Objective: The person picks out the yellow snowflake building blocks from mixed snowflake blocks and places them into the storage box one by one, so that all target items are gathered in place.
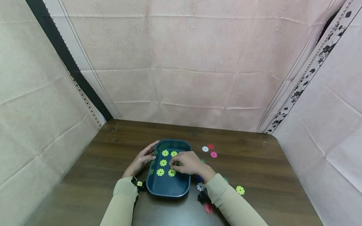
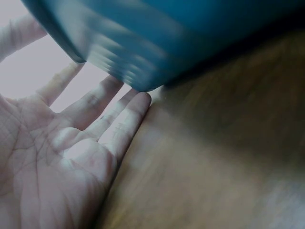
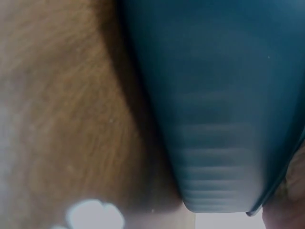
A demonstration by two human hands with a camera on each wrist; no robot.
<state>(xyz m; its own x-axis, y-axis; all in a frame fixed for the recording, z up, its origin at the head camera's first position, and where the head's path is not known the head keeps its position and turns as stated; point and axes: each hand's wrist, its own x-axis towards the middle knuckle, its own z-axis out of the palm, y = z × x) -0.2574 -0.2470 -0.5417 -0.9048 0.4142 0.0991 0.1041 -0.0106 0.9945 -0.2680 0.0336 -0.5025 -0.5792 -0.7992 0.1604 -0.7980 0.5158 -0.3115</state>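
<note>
A dark blue tray lies on the table with several yellow flower-shaped pieces in rows inside it. My left hand steadies the tray's left side, its thumb at the rim. In the left wrist view, the left fingers lie nearly straight against the outer wall. Over the tray's right half, my right hand pinches a yellow flower piece, a sliver of it showing between curled fingers. The right wrist view shows mostly the tray's outer side; the right fingertips are hidden there.
Right of the tray lie loose flower pieces: a white one, a red one, a pink one and a yellow one. Others lie partly under the right forearm. Cloth walls bound the brown table.
</note>
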